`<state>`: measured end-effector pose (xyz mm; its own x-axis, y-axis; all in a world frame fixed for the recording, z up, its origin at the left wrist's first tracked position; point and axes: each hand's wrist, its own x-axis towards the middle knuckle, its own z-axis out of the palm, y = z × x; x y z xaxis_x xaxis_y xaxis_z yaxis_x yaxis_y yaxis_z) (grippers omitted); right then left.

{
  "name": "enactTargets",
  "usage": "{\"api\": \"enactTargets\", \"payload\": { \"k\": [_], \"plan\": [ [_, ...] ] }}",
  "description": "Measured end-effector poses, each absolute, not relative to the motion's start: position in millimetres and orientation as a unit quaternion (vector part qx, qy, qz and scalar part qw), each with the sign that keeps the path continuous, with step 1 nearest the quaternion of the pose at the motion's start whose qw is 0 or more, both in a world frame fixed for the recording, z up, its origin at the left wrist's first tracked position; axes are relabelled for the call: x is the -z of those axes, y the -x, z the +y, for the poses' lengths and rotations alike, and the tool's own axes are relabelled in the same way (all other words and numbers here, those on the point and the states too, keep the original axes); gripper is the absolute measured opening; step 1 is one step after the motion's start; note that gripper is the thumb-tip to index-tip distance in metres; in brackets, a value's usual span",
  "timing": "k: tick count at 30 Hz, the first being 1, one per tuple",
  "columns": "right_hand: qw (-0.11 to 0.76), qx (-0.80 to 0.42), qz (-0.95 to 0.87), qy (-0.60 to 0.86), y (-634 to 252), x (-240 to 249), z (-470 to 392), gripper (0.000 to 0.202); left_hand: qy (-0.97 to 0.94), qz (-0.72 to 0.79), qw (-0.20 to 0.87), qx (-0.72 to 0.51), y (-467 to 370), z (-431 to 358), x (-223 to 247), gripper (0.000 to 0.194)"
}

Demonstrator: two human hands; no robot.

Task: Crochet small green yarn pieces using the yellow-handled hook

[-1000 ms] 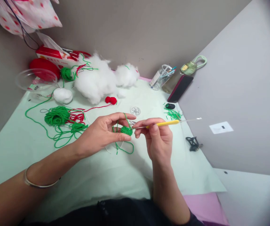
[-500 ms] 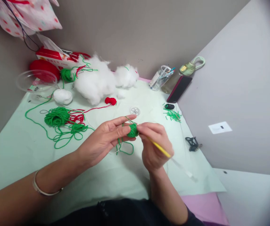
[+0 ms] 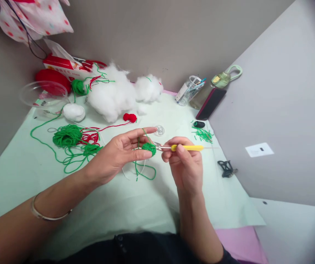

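Green crochet piece, apparently part-made, yarn attached, pinched in left hand, with yellow hook clamped in right hand.

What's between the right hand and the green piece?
Head view: the metal shaft of the hook, running from the right hand to the green piece; a silvery item shows behind.

A phone leans against a green-lidded bottle, beside a clear pen cup.
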<state>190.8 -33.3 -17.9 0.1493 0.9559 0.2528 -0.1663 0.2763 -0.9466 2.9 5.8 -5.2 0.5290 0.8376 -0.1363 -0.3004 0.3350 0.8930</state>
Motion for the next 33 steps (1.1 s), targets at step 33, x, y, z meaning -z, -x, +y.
{"api": "enactTargets", "payload": {
  "k": [33],
  "plan": [
    [0.637, -0.464, -0.479, 0.386, -185, 23, -34, 0.014, -0.513, 0.34, 0.718, -0.326, -7, 1, 5, 0.058]
  ]
}}
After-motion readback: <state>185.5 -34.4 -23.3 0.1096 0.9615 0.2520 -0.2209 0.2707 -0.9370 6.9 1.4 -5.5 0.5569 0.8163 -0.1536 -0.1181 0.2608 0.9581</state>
